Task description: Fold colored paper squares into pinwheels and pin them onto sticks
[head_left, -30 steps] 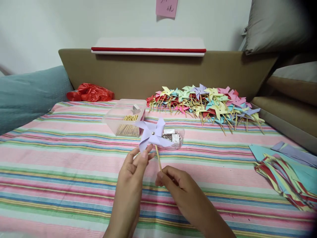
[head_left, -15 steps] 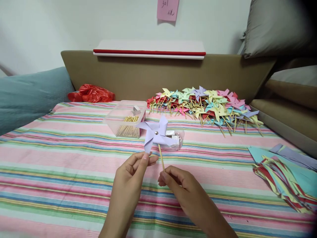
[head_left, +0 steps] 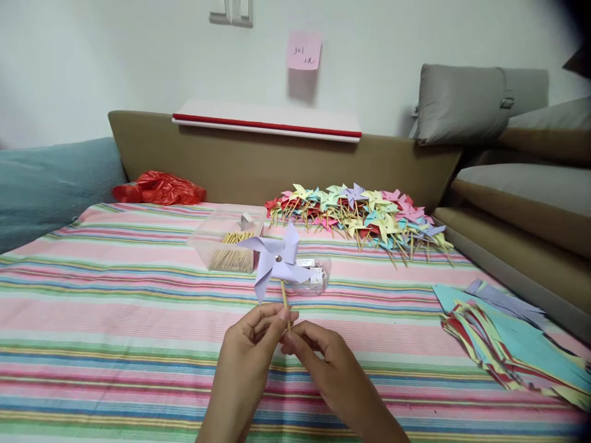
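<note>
A lavender paper pinwheel [head_left: 277,258] on a thin wooden stick stands upright in front of me, a round silver fastener at its centre. My left hand [head_left: 256,332] pinches the stick below the blades. Just under it, my right hand [head_left: 318,351] grips the stick's lower end. Beyond the pinwheel sits a clear plastic box [head_left: 217,246] with many wooden sticks inside. Partly behind the blades lies a round clear container [head_left: 318,280] with small white-labelled packets.
A heap of colourful finished pinwheels [head_left: 360,212] lies at the back right. Paper sheets and strips [head_left: 503,344] are stacked at the right. A red plastic bag [head_left: 161,187] rests at the back left. Grey cushions [head_left: 462,101] border the right side; striped cloth [head_left: 138,344] covers the surface.
My left hand has moved from a blade tip down to the stick, close above my right hand. The camera view has tilted up and shifted right.
</note>
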`<state>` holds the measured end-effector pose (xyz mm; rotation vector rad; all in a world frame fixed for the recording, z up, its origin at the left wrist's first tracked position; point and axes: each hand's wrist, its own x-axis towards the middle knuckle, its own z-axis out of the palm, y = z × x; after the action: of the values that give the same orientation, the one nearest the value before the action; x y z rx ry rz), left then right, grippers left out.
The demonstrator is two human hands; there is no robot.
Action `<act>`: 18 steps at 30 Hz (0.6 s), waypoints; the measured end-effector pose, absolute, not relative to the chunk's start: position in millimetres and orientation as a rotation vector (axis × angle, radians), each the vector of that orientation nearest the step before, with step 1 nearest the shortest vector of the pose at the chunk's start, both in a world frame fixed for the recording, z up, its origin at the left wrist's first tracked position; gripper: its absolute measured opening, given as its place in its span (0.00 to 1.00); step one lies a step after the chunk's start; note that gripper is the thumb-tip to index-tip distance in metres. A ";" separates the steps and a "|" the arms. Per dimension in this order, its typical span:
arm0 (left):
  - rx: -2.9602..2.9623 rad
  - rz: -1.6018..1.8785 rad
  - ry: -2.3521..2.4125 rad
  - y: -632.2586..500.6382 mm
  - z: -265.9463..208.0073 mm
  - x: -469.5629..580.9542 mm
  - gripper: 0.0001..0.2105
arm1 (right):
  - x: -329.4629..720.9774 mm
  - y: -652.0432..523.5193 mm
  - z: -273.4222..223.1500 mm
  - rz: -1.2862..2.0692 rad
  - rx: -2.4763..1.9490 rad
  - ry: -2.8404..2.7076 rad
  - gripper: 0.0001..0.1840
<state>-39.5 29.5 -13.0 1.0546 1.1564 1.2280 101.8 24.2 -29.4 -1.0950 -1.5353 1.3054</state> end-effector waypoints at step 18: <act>1.397 1.031 1.177 24.1 -22.2 -55.6 0.20 | 289.0 98.1 27.8 0.061 -1.686 -1.366 0.21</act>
<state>-55.6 24.1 -22.2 1.3972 1.1768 1.0309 289.0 98.1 27.8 -1.6858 -1.3661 0.0605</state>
